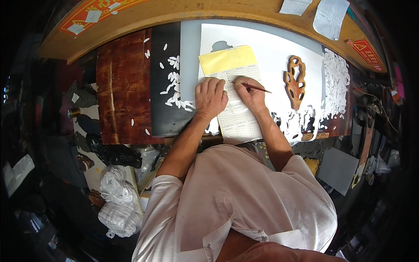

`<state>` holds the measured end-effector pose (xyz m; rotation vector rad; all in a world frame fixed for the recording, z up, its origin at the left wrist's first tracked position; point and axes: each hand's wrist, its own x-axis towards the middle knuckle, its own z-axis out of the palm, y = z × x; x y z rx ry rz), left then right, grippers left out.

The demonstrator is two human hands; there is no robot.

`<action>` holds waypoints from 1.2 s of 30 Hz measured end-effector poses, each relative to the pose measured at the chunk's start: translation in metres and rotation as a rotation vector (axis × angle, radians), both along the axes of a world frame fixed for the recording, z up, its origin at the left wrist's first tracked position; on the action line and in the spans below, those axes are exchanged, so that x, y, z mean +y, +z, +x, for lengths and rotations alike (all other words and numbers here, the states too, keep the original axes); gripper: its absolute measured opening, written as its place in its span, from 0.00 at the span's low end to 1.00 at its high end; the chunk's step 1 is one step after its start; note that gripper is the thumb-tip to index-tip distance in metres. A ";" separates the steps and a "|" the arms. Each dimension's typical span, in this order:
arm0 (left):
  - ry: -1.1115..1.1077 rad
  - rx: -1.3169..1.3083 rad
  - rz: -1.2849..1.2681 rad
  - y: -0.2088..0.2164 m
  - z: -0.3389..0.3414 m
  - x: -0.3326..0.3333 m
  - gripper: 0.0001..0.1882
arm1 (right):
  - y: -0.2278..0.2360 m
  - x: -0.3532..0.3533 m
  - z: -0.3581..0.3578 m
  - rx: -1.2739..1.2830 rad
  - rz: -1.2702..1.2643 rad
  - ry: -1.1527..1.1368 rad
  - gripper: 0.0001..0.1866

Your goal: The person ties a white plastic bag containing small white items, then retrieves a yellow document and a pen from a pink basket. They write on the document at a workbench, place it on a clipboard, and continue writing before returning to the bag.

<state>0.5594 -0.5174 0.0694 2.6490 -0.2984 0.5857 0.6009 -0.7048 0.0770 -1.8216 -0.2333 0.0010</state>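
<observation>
A long printed form sheet (239,124) with rows of small boxes lies in front of me, with a yellow page (229,60) at its far end. My left hand (210,98) rests palm down on the form's left edge, fingers stretched forward and holding nothing. In my right hand (251,97) is a dark red pen (261,89), pinched between the fingers over the form's right side. Its back end points right; the writing tip is too small to make out. Beneath lies a large white sheet (270,52). Right of my right hand sits a brown cutting die (295,83) with several holes.
Small white oval pieces (173,81) lie scattered on the dark strip at left. Many more white pieces (336,83) are heaped at the right end. Cut white scraps (297,124) lie along the near edge. A yellowish ledge (174,26) borders the far side. White bundles (118,201) stand below left.
</observation>
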 end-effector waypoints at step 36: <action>-0.006 0.015 -0.007 0.002 0.000 0.000 0.23 | 0.006 -0.002 0.001 0.072 0.003 0.082 0.04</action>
